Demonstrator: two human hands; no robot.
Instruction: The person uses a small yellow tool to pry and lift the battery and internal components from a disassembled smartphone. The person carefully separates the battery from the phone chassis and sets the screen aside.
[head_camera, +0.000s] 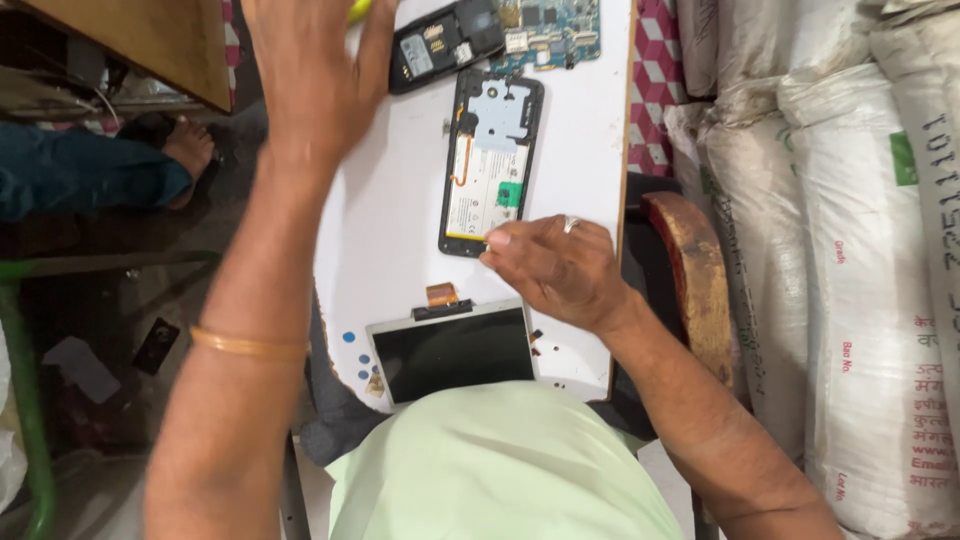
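Observation:
An opened black phone body (491, 160) lies face down on a white board (385, 220), its battery and inner parts exposed. My right hand (555, 268), a ring on one finger, rests by the phone's near end with fingertips pinched together at its lower corner; whether it holds anything is hidden. My left hand (312, 75) is raised over the board's far left, fingers spread, close to a yellow-green object (358, 10) at the top edge. A detached screen panel (452, 352) with an orange flex cable (441, 294) lies nearest me.
A second black phone part (440, 45) and a blue circuit board (550, 30) sit at the board's far end. White woven sacks (850, 250) stack on the right beside a wooden chair arm (695, 280). Another person's foot (190, 150) rests at left.

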